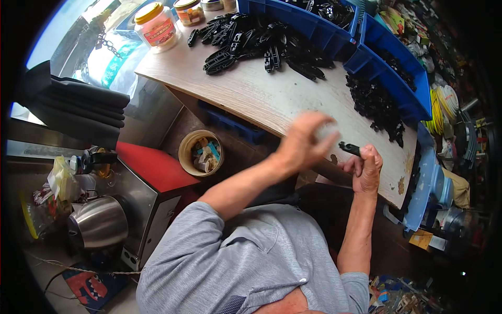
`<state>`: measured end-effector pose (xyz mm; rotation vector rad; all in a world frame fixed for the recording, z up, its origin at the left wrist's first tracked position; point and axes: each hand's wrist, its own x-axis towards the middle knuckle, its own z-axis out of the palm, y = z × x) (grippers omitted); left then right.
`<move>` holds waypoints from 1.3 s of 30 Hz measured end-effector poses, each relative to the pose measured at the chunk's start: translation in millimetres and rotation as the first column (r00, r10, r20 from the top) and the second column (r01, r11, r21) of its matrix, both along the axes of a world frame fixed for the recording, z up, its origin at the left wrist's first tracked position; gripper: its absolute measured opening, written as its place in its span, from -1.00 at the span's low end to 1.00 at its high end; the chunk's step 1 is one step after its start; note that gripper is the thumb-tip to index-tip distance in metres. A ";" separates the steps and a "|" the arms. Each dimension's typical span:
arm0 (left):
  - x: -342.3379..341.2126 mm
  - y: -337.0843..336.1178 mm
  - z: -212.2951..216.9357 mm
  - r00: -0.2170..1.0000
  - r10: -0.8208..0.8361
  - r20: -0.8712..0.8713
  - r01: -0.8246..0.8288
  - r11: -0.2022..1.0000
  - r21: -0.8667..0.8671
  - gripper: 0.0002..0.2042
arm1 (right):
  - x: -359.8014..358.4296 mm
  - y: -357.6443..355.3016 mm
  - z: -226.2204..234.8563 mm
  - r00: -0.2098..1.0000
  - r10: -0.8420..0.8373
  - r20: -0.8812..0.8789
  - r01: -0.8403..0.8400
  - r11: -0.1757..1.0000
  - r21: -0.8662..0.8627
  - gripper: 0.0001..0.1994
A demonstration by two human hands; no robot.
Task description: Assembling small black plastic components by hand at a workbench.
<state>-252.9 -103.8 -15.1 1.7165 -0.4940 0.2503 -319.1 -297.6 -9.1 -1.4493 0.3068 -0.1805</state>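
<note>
My right hand [366, 168] is closed on a small black plastic part [350, 148], which sticks out to the left past the thumb, over the near edge of the table [251, 94]. Just left of it, my left hand [309, 137] is raised and blurred by motion. Its thumb and fingers look curved and apart, and I can make out nothing between them. Farther back lies a heap of long black plastic parts [251, 39]. To the right, a pile of smaller black pieces [374, 104] spreads along the table.
Blue bins [388, 65] holding black parts line the far and right sides. A yellow-lidded jar [157, 29] stands at the far left. Below the table edge is a waste bucket [184, 152]. A steel kettle [99, 222] and a red-topped cabinet [151, 167] are at the left.
</note>
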 end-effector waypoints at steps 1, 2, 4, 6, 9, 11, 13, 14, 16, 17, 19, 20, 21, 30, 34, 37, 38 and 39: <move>21.8 27.9 -0.9 0.925 0.173 0.337 -0.206 0.976 0.066 -0.70 | -1.4 -1.5 -0.1 0.999 -0.048 0.024 0.046 0.996 0.077 -0.67; 43.6 56.5 -2.6 0.847 0.295 0.443 -0.373 0.922 0.100 -0.64 | -4.6 -4.9 1.3 0.994 -0.103 0.043 0.096 0.984 0.153 -0.67; 82.6 116.9 1.0 0.695 0.450 0.561 -0.655 0.717 0.236 -0.62 | -5.8 -17.2 6.8 0.992 -0.124 0.009 0.121 0.980 0.161 -0.58; 108.8 163.0 -6.8 0.680 0.438 0.588 -0.719 0.556 0.417 -0.72 | -7.1 -41.1 4.9 0.979 -0.200 -0.024 0.201 0.964 0.172 -0.45; 116.1 189.3 -19.3 0.750 0.381 0.541 -0.659 0.500 0.562 -0.77 | -8.3 -92.0 9.8 0.898 -0.434 -0.070 0.435 0.854 0.286 -0.45; 109.3 190.4 -23.3 0.763 0.316 0.564 -0.632 0.549 0.547 -0.80 | -8.7 -111.6 21.7 0.755 -0.648 -0.099 0.645 0.706 0.291 -0.54; 99.0 178.0 -25.4 0.789 0.208 0.578 -0.559 0.632 0.537 -0.79 | -14.1 -126.4 30.3 0.619 -0.780 -0.087 0.771 0.583 0.255 -0.53; 95.1 172.1 -25.4 0.812 0.147 0.564 -0.496 0.684 0.535 -0.78 | -17.6 -135.1 27.6 0.608 -0.790 -0.080 0.780 0.575 0.247 -0.53; 89.6 157.1 -26.0 0.844 0.095 0.528 -0.423 0.722 0.547 -0.76 | -21.1 -144.8 20.8 0.618 -0.777 -0.118 0.786 0.611 0.097 -0.56; 87.4 149.7 -25.4 0.868 0.046 0.494 -0.360 0.745 0.562 -0.73 | -20.4 -143.6 19.7 0.637 -0.758 -0.139 0.770 0.635 0.060 -0.61; 84.5 135.5 -20.0 0.868 0.017 0.496 -0.342 0.744 0.574 -0.73 | -16.5 -139.0 16.6 0.713 -0.684 -0.151 0.694 0.719 0.020 -0.64; 84.0 131.1 -18.3 0.867 -0.009 0.498 -0.331 0.737 0.589 -0.72 | -13.5 -136.1 15.4 0.784 -0.597 -0.172 0.604 0.797 -0.013 -0.67; 86.2 127.9 -21.2 0.865 -0.011 0.501 -0.345 0.712 0.611 -0.71 | -9.2 -133.1 13.7 0.781 -0.602 -0.170 0.608 0.794 -0.015 -0.67; 82.0 73.0 -22.7 0.863 -0.048 0.503 -0.352 0.658 0.666 -0.74 | 44.4 -83.2 24.6 0.795 -0.454 -0.403 0.325 0.879 -0.350 -0.74; 76.3 45.5 -22.2 0.860 -0.086 0.503 -0.331 0.655 0.679 -0.74 | 62.5 -72.2 30.6 0.751 -0.490 -0.443 0.254 0.834 -0.491 -0.70; 73.7 33.8 -21.3 0.863 -0.104 0.494 -0.303 0.676 0.672 -0.74 | 69.5 -68.9 25.5 0.756 -0.517 -0.401 0.243 0.791 -0.562 -0.71; 73.3 33.5 -21.5 0.864 -0.104 0.493 -0.303 0.675 0.672 -0.74 | 70.4 -67.5 25.3 0.756 -0.516 -0.402 0.242 0.791 -0.562 -0.71; 72.4 33.8 -21.5 0.864 -0.097 0.493 -0.303 0.681 0.666 -0.74 | 70.8 -66.0 25.7 0.759 -0.522 -0.389 0.224 0.771 -0.596 -0.72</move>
